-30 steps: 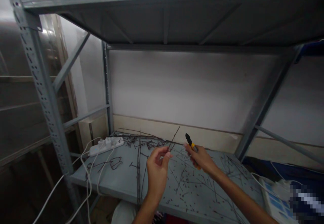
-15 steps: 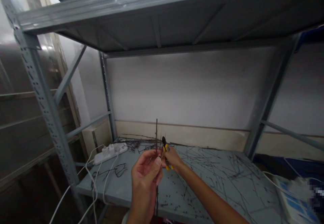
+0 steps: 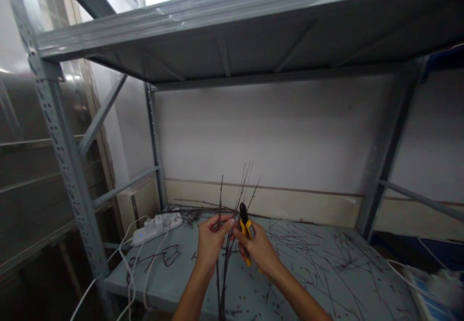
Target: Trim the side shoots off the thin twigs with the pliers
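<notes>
On the grey steel shelf [image 3: 163,282], our left hand [image 3: 212,246] pinches thin twigs [image 3: 223,282] in a tight grip, holding them upright. Our right hand [image 3: 259,251] closes around yellow-handled pliers [image 3: 247,233] just beside them.

The left hand [image 3: 213,242] and right hand [image 3: 259,253] are showing bare skin (neatly trimmed fingernails [image 3: 231,222], it seems), and both forearms [image 3: 300,301] are running uncovered, with no sleeves showing.
</notes>
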Available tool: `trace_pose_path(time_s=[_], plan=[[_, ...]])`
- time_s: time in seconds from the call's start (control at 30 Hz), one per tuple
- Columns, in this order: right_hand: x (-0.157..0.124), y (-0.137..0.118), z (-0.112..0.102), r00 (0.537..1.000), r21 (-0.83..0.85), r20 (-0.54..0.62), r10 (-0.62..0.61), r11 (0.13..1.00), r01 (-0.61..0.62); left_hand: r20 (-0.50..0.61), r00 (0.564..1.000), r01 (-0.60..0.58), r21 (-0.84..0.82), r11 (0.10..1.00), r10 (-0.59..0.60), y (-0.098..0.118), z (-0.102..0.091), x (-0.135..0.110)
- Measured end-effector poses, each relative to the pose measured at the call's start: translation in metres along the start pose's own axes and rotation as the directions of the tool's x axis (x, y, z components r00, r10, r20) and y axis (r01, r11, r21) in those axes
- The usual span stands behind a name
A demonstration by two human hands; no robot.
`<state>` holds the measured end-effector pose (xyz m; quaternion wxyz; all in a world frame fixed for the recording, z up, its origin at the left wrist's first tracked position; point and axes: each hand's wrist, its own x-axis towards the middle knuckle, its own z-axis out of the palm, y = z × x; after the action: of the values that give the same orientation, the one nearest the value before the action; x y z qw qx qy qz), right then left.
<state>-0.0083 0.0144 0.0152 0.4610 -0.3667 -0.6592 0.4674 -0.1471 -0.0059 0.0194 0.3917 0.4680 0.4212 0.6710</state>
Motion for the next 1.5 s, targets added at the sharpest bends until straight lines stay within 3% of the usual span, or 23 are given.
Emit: trace_pose_path(time_s=[0.17,0.27,0.4,0.6,0.73,1.17,1.5], plan=[[-0.001,0.005,-0.009,0.999,-0.092,-0.028,0.027,0.995,-0.030,0.087,0.988,-0.129,-0.012,0.992,0.130,-0.011,0.006,0.005],[-0.003,0.006,-0.023,0.997,-0.283,-0.063,-0.054,0.959,0.034,0.039,0.989,-0.148,0.046,0.988,0.146,-0.018,0.006,0.007],[-0.011,0.000,-0.046,0.961,-0.632,-0.053,-0.273,0.754,0.180,0.050,0.986,-0.165,0.082,0.983,0.161,-0.027,0.013,0.005],[-0.019,-0.020,-0.062,0.975,-0.911,0.022,-0.219,0.397,0.110,0.100,0.976,-0.204,0.079,0.976,0.196,-0.037,0.025,0.005],[-0.016,-0.031,-0.067,0.980,-0.965,0.025,-0.197,0.250,0.075,0.076,0.978,-0.202,0.094,0.975,0.195,-0.041,0.026,0.005],[-0.016,-0.036,-0.077,0.971,-0.977,0.040,-0.235,0.196,0.087,0.032,0.983,-0.185,0.094,0.978,0.183,-0.044,0.022,0.005],[-0.011,-0.039,-0.080,0.975,-0.970,0.027,-0.222,0.228,0.079,0.037,0.986,-0.166,0.094,0.982,0.163,-0.041,0.022,0.002]])
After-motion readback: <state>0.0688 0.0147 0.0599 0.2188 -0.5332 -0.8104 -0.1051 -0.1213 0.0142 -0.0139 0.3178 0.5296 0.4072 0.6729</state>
